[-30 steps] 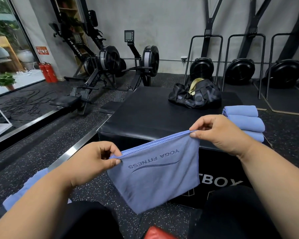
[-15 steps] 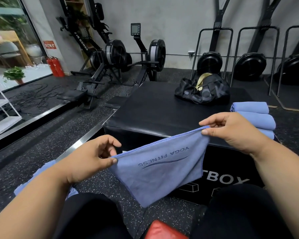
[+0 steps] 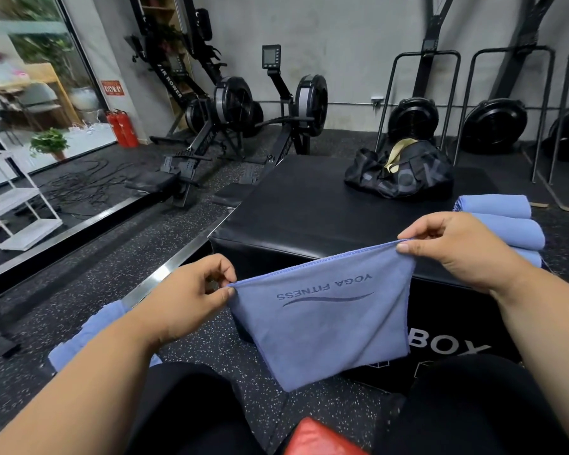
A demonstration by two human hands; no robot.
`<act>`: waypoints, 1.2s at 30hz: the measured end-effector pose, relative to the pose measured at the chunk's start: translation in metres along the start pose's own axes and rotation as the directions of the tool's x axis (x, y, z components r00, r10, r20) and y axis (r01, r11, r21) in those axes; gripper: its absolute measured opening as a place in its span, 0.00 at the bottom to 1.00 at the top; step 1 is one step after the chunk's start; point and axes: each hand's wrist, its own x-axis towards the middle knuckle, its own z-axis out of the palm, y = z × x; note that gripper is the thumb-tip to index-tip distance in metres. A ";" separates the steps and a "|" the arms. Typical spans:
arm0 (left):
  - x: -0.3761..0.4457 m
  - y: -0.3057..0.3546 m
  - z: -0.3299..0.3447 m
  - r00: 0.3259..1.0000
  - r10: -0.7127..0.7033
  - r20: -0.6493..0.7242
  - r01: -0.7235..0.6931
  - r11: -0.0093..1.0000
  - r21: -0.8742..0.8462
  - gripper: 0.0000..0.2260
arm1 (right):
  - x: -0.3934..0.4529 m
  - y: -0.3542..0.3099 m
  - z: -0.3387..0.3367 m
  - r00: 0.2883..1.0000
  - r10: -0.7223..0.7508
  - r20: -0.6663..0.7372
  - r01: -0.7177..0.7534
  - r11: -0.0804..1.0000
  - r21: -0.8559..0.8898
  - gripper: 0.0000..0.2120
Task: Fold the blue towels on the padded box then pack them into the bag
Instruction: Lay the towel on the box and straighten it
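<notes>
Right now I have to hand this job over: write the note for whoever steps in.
Left hand: pinches the near-left top corner of the blue towel.
Right hand: pinches the other top corner; the towel hangs taut between them, in front of the padded box, not yet laid on it.
Folded towels: a stack at the box's right edge.
Bag: on the far part of the box top; no towel visible in it.
More blue cloth lies on the floor at the left.
Left to do: fold this towel, then the floor cloth, then pack everything into the bag.
</notes>
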 end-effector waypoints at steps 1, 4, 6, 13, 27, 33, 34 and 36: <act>0.000 0.000 0.000 1.000 -0.004 -0.008 0.004 1.000 -0.018 0.08 | 0.000 0.000 0.000 1.000 0.006 -0.009 -0.006 1.000 0.005 0.07; 0.001 0.002 -0.001 0.999 -0.004 -0.032 0.004 1.000 -0.005 0.06 | 0.000 0.002 -0.001 0.999 0.026 -0.033 -0.025 0.999 0.025 0.05; 0.000 0.004 -0.001 0.999 0.003 -0.041 -0.003 1.000 -0.001 0.05 | 0.001 0.003 0.000 0.999 0.031 -0.040 -0.030 0.999 0.035 0.06; 0.001 0.009 -0.009 0.998 0.003 -0.066 -0.005 1.000 -0.023 0.06 | 0.003 0.002 -0.001 0.999 0.013 -0.052 -0.011 0.999 0.040 0.05; -0.004 0.027 -0.027 0.988 0.097 -0.120 -0.090 0.994 0.069 0.08 | 0.005 -0.001 0.002 0.995 0.023 -0.093 -0.001 0.974 0.225 0.07; -0.007 0.028 -0.027 0.982 0.109 -0.155 -0.103 0.994 0.048 0.05 | 0.002 0.002 0.006 0.993 0.068 -0.101 -0.037 0.958 0.284 0.07; -0.008 0.028 -0.028 0.980 0.115 -0.160 -0.107 0.993 0.053 0.05 | 0.001 0.001 0.007 0.992 0.078 -0.099 -0.045 0.952 0.302 0.07; -0.008 0.029 -0.029 0.981 0.114 -0.157 -0.103 0.992 0.079 0.05 | -0.002 -0.001 0.008 0.992 0.090 -0.093 -0.054 0.941 0.335 0.08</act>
